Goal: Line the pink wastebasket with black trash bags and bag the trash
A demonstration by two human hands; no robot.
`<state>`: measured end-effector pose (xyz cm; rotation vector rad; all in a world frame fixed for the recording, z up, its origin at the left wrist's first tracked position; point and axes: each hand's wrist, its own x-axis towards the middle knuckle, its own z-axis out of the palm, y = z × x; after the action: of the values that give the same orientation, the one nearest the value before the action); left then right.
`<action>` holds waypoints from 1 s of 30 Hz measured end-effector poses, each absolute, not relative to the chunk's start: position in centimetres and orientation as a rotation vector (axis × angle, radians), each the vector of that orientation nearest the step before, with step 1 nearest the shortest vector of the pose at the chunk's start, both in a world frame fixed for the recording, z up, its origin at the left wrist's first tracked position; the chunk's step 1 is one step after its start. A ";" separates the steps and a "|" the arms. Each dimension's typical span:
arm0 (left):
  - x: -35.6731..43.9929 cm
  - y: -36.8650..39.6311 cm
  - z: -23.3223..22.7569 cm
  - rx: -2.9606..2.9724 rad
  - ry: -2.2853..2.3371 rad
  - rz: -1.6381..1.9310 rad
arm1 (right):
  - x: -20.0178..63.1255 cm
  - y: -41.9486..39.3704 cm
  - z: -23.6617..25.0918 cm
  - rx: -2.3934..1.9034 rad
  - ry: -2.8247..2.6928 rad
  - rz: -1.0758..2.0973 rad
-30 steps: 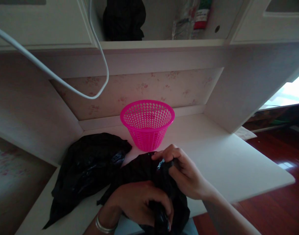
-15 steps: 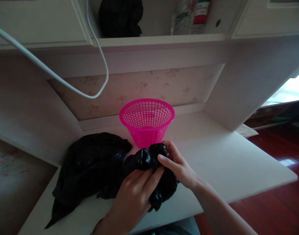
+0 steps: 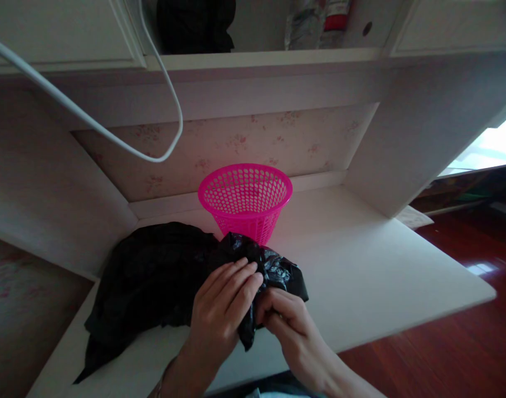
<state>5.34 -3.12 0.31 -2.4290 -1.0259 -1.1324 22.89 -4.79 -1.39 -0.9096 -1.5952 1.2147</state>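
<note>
A shiny black plastic bag [image 3: 280, 268] is bunched up near the front of the white desk [image 3: 360, 265]. My left hand [image 3: 225, 304] lies over its left part, fingers together and pressing the plastic. From the right, my right hand [image 3: 288, 320] has its fingers curled into a pinch on the bag's near side; a loose end hangs between the hands. To the left spreads a larger black plastic mass [image 3: 149, 282], reaching to my left hand; whether it is one with the bunched bag I cannot tell. Just behind stands a pink perforated basket [image 3: 246, 215], upright.
A white cable [image 3: 111, 138] hangs across the upper left. Overhead, a shelf [image 3: 269, 59] holds a dark bundle [image 3: 194, 25], a clear plastic bottle [image 3: 304, 25] and a red-labelled container [image 3: 336, 19]. Side panels flank the desk; red-brown floor [image 3: 435, 337] lies to the right.
My right hand has moved down and toward me, from the bag's upper right to its near side, and its fingers have curled in. The bunched plastic has changed shape, spreading out to the right.
</note>
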 end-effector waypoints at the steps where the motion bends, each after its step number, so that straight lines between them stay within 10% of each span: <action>1: 5.4 -3.2 0.2 -2.448 -1.043 -1.151 | 22.8 -4.8 -1.6 -0.948 -1.598 1.242; 30: 5.3 -3.7 -0.1 -3.120 -2.270 -1.711 | 24.6 -0.8 -2.4 -0.908 -0.986 1.910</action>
<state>5.26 -3.74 -0.06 -3.1199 -2.2700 -1.7111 24.61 -0.77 -2.41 -0.9081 -0.9856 1.9097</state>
